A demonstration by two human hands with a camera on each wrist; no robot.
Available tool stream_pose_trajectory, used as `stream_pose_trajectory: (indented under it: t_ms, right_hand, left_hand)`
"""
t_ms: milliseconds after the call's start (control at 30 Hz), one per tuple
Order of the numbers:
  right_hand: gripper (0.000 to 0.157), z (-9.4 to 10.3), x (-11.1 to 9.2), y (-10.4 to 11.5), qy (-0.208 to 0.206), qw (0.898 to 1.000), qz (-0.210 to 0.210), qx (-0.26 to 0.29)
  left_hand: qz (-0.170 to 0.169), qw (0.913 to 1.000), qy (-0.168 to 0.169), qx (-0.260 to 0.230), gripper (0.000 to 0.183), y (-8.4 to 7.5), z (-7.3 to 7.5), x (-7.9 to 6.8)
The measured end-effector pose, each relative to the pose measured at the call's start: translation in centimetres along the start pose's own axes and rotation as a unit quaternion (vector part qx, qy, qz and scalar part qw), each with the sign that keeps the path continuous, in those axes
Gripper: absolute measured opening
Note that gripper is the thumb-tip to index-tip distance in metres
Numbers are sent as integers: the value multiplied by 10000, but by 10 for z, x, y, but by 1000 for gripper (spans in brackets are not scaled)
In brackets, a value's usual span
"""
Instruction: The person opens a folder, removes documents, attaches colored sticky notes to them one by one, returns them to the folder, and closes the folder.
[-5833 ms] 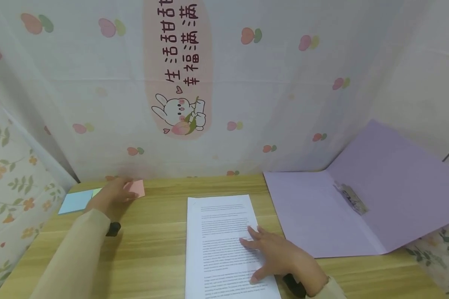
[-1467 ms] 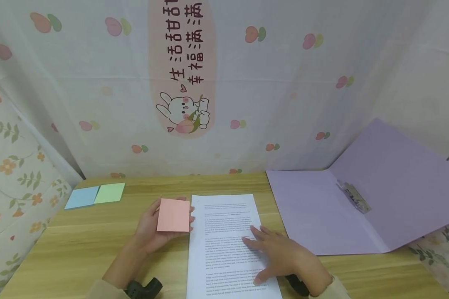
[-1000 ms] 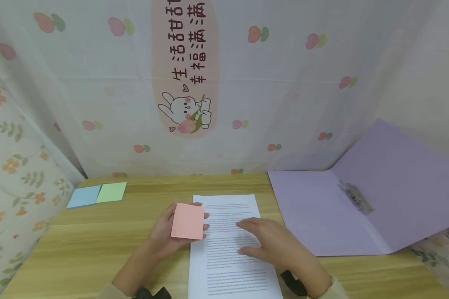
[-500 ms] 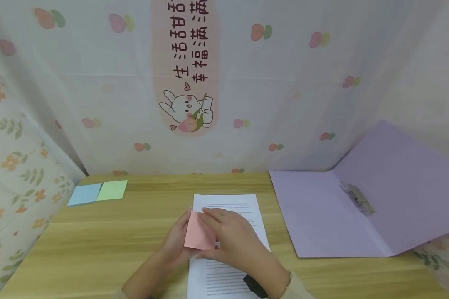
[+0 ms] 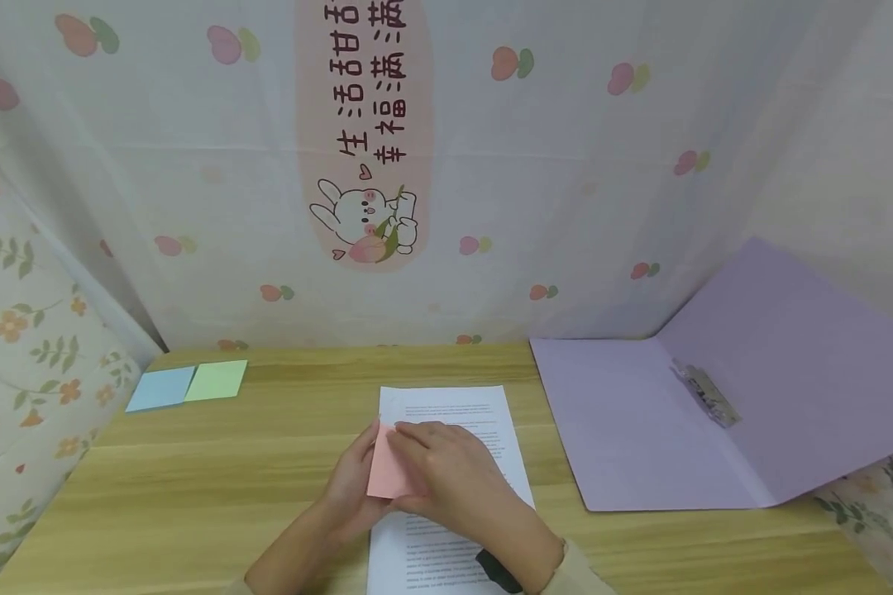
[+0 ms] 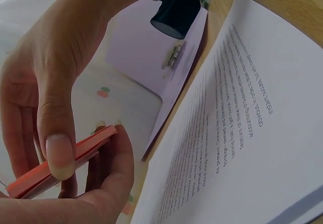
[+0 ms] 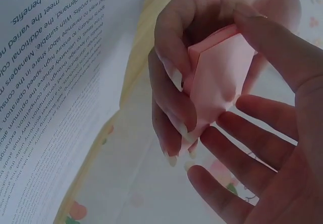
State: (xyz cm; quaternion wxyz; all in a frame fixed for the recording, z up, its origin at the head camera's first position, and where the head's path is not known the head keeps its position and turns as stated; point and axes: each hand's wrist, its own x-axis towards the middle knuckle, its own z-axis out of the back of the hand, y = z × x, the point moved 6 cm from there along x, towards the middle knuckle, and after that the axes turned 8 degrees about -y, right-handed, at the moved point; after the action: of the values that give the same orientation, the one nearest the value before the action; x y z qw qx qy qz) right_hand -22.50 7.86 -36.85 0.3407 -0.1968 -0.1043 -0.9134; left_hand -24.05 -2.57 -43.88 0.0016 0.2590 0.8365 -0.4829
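Observation:
Over a stack of printed paper [image 5: 446,554], my left hand [image 5: 346,487] holds a pink sticky note pad [image 5: 389,471] in its palm, with fingers curled round the far edge in the right wrist view. My right hand [image 5: 457,479] covers the pad's right part, its thumb and fingertips at the pad's edges. In the left wrist view a thin gap shows between layers of the pad [image 6: 96,142], beside the right thumb. Whether a single sheet is lifted there, I cannot tell.
A blue sticky note pad [image 5: 159,388] and a green one [image 5: 216,380] lie side by side at the table's back left. An open purple folder [image 5: 640,430] with a metal clip [image 5: 705,395] stands at right, its cover leaning on the patterned curtain [image 5: 565,190].
My left hand took the pink pad from the back left and brought it over the paper. My right hand left the paper and came onto the pad, where both hands now stay.

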Motion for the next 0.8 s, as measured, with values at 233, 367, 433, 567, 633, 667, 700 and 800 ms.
stream_pose_trajectory:
  t_ms: [233,367,433,567,633,667,700,800]
  right_hand:
    - [59,7,-1,-9,62,9972,-85,739]
    - [41,12,-1,-11,-74,9948,67,1017]
    - [29,14,-1,-11,-238,9942,202,1025]
    - [10,16,1,-11,-541,9933,255,991]
    - [6,16,2,-11,-600,9928,107,1035]
    - [5,16,2,-12,-615,9925,11,1059]
    - [5,16,2,-13,-630,9922,-70,1074]
    - [7,16,2,-17,-673,9916,-303,1061]
  left_hand:
    - [-5,10000,-23,-54,54,0,-1,0]
    - [-56,9999,-105,-83,54,0,0,0]
    - [-70,9999,-101,-69,55,0,1,0]
    - [-89,10000,36,2,62,-1,0,1]
    - [-87,9999,114,43,67,-1,0,1]
    - [-79,9999,130,65,69,-1,-1,1]
    - [-68,9999,110,95,69,0,0,1]
    - [-26,9999,42,161,66,1,1,1]
